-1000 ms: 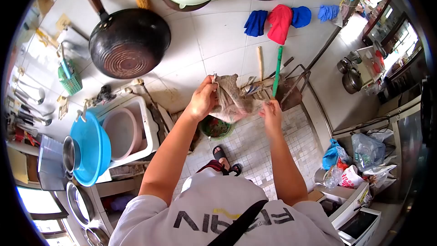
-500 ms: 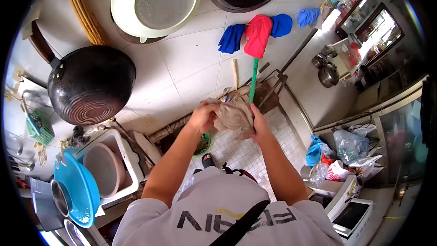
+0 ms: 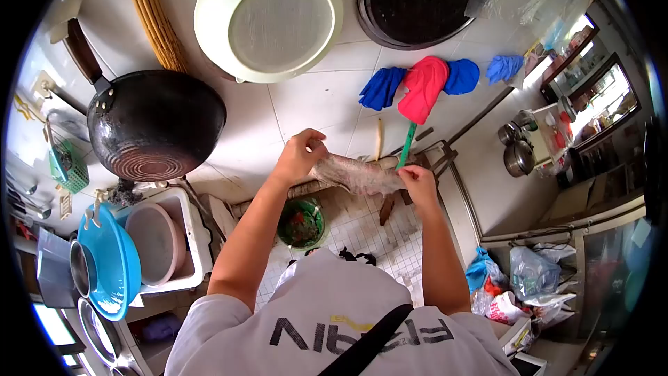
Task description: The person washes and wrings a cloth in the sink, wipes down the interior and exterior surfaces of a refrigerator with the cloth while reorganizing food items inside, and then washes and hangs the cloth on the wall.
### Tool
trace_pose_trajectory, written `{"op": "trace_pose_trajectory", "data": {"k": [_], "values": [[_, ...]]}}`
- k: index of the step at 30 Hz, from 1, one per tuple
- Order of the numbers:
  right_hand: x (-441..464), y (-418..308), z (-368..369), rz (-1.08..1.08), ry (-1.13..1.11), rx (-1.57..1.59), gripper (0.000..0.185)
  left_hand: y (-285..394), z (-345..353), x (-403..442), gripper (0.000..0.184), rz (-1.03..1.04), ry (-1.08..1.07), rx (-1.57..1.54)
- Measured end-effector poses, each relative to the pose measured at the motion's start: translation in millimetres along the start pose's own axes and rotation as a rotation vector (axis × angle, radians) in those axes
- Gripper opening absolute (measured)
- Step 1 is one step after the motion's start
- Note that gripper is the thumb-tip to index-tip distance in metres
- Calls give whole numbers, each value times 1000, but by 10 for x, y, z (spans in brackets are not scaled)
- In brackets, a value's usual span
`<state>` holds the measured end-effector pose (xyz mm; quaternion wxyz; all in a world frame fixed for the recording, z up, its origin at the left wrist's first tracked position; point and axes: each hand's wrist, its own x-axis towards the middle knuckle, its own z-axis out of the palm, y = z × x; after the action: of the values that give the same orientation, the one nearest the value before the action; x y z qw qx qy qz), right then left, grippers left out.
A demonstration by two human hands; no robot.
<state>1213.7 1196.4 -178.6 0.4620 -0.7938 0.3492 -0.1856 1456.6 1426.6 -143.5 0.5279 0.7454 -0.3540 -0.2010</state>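
A worn grey-brown cloth (image 3: 358, 175) is stretched roughly level between my two hands, in front of the tiled wall. My left hand (image 3: 303, 157) pinches its left end, with the fingers bent over the edge. At the right end, my right hand (image 3: 419, 184) grips a corner between thumb and fingers. Behind the right hand rises a green stick (image 3: 408, 145) with a red cloth (image 3: 423, 90) above it. Below and left of the cloth, a green bin (image 3: 302, 224) with scraps inside stands on the floor.
A black wok (image 3: 156, 125), a pale green basin (image 3: 268, 21) and a dark round pan (image 3: 421, 0) hang on the wall. At the left, a white sink (image 3: 202, 237) holds a pink basin (image 3: 152, 244) beside a blue basin (image 3: 111, 261). Plastic bags (image 3: 534, 271) lie at the right.
The cloth was bunched between my hands half a second ago and is now spread out sideways. My hands have moved apart, and the camera view has shifted.
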Motion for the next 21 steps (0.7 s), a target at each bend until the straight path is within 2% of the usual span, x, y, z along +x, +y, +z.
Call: {"op": "trace_pose_trajectory", "data": {"k": [2, 3, 4, 5, 7, 8, 10, 11, 12, 13, 15, 16, 17, 19, 20, 21], "values": [[118, 110, -98, -16, -130, -184, 22, 195, -51, 24, 29, 65, -135, 62], [172, 171, -119, -25, -196, -278, 25, 335, -48, 13, 30, 181, -151, 131], [165, 71, -166, 103, -266, -320, 20, 469, -20, 3, 32, 296, -165, 201], [187, -20, -179, -37, -287, -403, 21, 604, 16, -1, 34, 410, -176, 273], [205, -189, -144, -315, -324, -564, 25, 822, 148, 30, 37, 431, -243, 275], [234, -357, -52, -382, -348, -355, 34, 893, 216, 54, 35, 463, -250, 294], [124, -713, 267, -211, -586, 636, 41, 1050, 292, 81, 32, 485, -313, 344], [62, -814, 385, -266, -535, 638, 37, 1154, 298, 103, 31, 476, -364, 375], [152, -737, 500, -309, -475, 389, 33, 1225, 297, 137, 30, 468, -415, 406], [222, -759, 575, -347, -408, 140, 29, 1253, 280, 172, 30, 477, -324, 471], [238, -754, 658, -256, -413, 257, 25, 1278, 187, 238, 29, 495, -140, 594], [234, -811, 678, -211, -416, 314, 23, 1186, 119, 346, 33, 600, 31, 780], [232, -886, 679, -142, -383, 470, 19, 1207, 54, 400, 35, 607, 247, 883], [245, -1035, 668, 2, -306, 779, 13, 1175, -65, 448, 42, 385, 447, 827], [248, -1181, 640, -82, -190, 775, 14, 1044, -108, 466, 45, 337, 471, 857], [247, -1330, 585, -52, -143, 877, 14, 918, -142, 484, 47, 290, 494, 886]]}}
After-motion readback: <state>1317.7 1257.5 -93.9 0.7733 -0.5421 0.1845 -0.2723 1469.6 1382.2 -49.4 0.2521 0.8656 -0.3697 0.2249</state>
